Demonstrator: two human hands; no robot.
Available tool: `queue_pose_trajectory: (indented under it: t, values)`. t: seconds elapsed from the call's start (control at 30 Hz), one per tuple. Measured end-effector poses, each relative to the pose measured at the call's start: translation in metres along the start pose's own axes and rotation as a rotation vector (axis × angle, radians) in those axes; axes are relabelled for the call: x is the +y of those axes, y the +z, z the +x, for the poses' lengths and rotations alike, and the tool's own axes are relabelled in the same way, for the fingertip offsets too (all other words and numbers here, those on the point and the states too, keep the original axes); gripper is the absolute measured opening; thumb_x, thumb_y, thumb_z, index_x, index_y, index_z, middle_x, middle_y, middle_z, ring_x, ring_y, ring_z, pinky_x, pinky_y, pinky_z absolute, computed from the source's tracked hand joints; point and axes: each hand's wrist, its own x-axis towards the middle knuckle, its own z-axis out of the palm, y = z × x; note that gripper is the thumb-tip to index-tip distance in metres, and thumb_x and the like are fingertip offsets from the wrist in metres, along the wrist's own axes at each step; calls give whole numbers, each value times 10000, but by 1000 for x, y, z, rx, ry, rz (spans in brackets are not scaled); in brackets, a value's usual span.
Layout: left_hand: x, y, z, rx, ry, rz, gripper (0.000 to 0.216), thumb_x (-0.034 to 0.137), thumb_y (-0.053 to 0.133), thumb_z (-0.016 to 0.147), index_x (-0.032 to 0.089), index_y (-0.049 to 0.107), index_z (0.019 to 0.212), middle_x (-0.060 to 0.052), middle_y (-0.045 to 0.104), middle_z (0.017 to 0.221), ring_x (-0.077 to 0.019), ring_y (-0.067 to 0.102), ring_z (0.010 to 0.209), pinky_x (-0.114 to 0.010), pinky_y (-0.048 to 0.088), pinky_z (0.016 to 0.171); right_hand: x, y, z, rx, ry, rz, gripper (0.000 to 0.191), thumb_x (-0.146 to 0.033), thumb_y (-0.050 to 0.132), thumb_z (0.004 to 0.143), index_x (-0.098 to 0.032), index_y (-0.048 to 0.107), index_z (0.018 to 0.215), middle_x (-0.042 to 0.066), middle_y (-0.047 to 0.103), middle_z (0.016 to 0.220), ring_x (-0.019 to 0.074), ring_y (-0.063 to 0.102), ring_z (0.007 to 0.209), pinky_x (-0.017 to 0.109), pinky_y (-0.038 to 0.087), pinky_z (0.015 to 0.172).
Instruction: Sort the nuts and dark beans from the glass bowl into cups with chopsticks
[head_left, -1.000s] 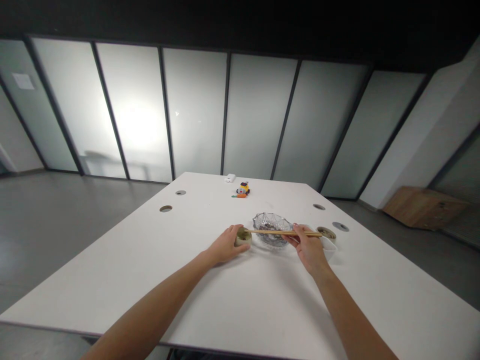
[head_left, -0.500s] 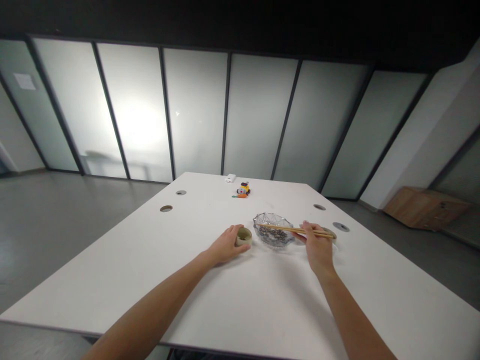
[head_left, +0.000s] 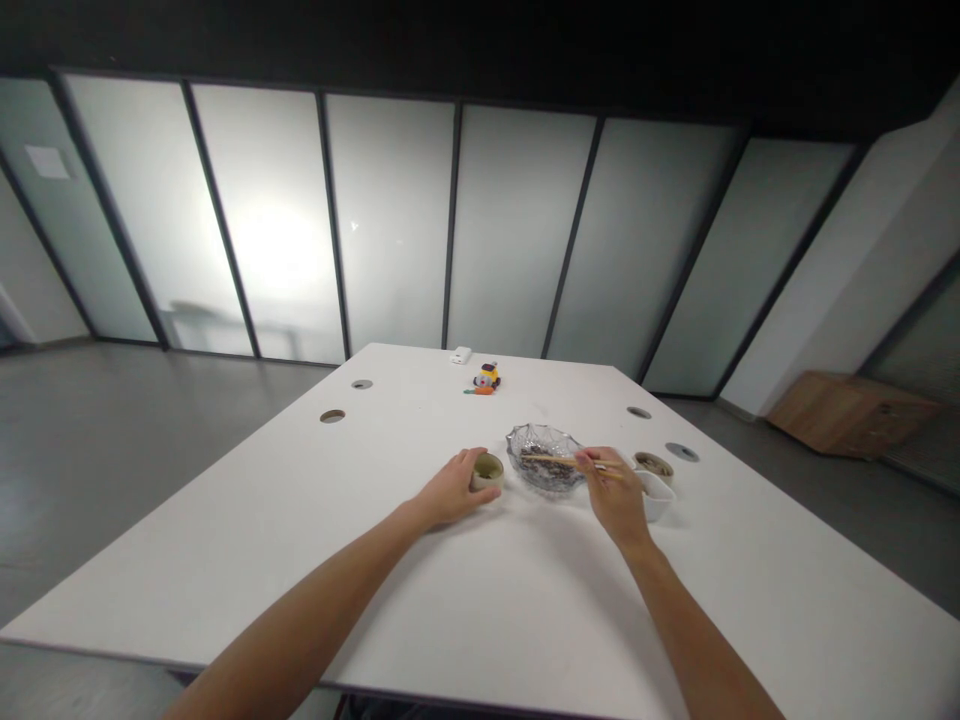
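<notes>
My left hand is wrapped round a small pale green cup standing on the white table; a little dark matter shows inside it. A pair of wooden chopsticks is gripped in my right hand. Their tips point left, into a clear cut-glass bowl holding many small dark bits, too small to name. Whether the tips pinch a piece cannot be made out. Just right of my right hand stand a white dish and, behind it, a small round bowl with brownish contents.
Farther back on the white table are a yellow toy vehicle, an orange carrot-shaped piece and a small white box. Round cable holes sit near both sides. A wooden cabinet stands on the floor at right.
My right hand has moved left and slightly down, bringing the chopstick tips lower into the glass bowl. The white dish and round bowl show more now. My left hand keeps its place on the cup.
</notes>
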Motion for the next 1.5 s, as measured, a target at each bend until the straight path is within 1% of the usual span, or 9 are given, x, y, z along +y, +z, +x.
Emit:
queue_pose_trajectory:
  t: [0.27,0.4,0.53,0.7,0.93,1.13,1.37,1.5]
  values:
    - [0,1,-1,3,3,3,643,460,732,898,236,504,1456,-137,626,1371,-330,608,1245,-482,479,1095,-3,1,-2,15,29,-21,520,-692,455,979,-261,648,763,63,722,781,243,658,763,358,495,730]
    - [-2,1,1,-4,4,12,635,459,729,900,225,510,1449,-142,630,1367,-333,609,1249,-485,480,1091,-3,1,-2,14,26,-22,510,-684,461,973,-255,666,789,64,728,796,243,662,772,358,497,741]
    - [-6,3,2,3,11,2,636,459,734,896,225,515,1444,-142,633,1373,-334,613,1249,-489,483,1088,-5,1,-1,-1,52,0,499,-669,473,971,-255,660,764,58,725,772,238,656,744,348,493,712]
    - [-10,6,3,13,21,3,619,465,735,895,228,526,1428,-138,634,1372,-335,612,1256,-489,482,1091,-7,0,0,13,77,9,517,-687,467,962,-255,643,738,52,722,743,232,656,718,344,491,699]
    - [-10,5,3,9,20,6,621,467,728,897,228,521,1431,-130,639,1354,-329,615,1240,-480,487,1083,-7,0,0,25,87,-11,560,-726,451,957,-244,648,751,62,732,728,238,670,705,354,497,688]
    - [-10,6,3,9,17,16,612,470,720,899,224,525,1424,-130,639,1338,-334,625,1219,-488,496,1066,-5,0,-1,-43,183,138,532,-743,513,934,-242,658,831,65,766,760,255,742,687,366,548,660]
    - [-10,5,3,3,18,11,617,464,720,902,234,511,1435,-122,634,1345,-326,616,1229,-479,485,1077,-5,2,-2,-59,136,120,526,-736,518,943,-247,673,826,64,770,775,260,740,721,382,551,698]
    - [-9,5,2,-3,16,15,620,464,718,905,229,506,1438,-126,631,1347,-322,612,1233,-474,482,1082,-6,1,-2,-37,95,66,542,-735,497,952,-244,674,808,65,755,762,256,712,731,374,532,701]
